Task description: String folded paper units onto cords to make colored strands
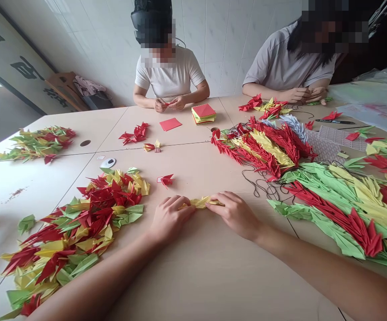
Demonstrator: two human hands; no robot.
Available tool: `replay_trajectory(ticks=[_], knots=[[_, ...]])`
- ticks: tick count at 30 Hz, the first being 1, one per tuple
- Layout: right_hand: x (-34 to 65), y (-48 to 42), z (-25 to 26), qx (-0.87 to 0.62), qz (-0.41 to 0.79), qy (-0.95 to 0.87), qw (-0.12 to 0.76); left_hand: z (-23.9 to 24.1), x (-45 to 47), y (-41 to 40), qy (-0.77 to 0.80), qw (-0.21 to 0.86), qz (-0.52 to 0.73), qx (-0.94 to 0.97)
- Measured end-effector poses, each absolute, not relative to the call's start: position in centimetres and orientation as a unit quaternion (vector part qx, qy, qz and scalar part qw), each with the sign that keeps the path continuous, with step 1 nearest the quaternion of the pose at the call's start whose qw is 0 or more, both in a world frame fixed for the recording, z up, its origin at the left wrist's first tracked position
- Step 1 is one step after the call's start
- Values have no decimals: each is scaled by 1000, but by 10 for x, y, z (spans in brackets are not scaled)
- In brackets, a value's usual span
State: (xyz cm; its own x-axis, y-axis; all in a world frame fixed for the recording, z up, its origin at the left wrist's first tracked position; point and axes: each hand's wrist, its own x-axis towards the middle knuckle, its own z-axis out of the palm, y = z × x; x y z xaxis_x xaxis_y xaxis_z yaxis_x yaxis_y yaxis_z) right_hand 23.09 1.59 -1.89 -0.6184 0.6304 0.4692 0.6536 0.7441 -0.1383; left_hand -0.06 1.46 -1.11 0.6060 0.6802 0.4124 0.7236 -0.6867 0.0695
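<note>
Yellow folded paper [200, 203] is lying crosswise on the bench [193, 267], left hand [169, 219] and right hand [235, 213] fingers pressing together on its ends.

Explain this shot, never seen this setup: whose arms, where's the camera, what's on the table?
One picture, from a camera worn on a person's head, looking down at their own bare hands. The left hand and right hand press a yellow folded paper against the table. Left lies a pile of folded paper pieces in red, yellow and green; right, strung paper garlands. Opposite, two other people fold paper; a stack of square sheets sits near them.
</note>
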Motion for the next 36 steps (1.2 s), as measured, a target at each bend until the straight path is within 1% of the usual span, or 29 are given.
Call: replay_trajectory(ticks=[7,12,16,21,25,29,36], knots=[[232,14,-19,-352,-42,-909,219,-15,-6,19,-387,16,-221,-895],[231,14,-19,-345,-39,-912,217,-16,-6,24,-373,-2,-221,-901],[229,11,-21,-332,-54,-918,212,-15,-8,26,-350,32,-208,-913],[223,5,-23,-347,-101,-915,181,-11,-2,14,-329,99,-186,-921],[221,2,-24,-356,-82,-914,175,-8,14,-10,-404,151,-139,-891],[220,1,-27,-368,-59,-913,168,-11,23,-26,-426,141,-102,-888],[218,1,-27,-373,-44,-912,168,-18,21,-21,-407,97,-65,-906]])
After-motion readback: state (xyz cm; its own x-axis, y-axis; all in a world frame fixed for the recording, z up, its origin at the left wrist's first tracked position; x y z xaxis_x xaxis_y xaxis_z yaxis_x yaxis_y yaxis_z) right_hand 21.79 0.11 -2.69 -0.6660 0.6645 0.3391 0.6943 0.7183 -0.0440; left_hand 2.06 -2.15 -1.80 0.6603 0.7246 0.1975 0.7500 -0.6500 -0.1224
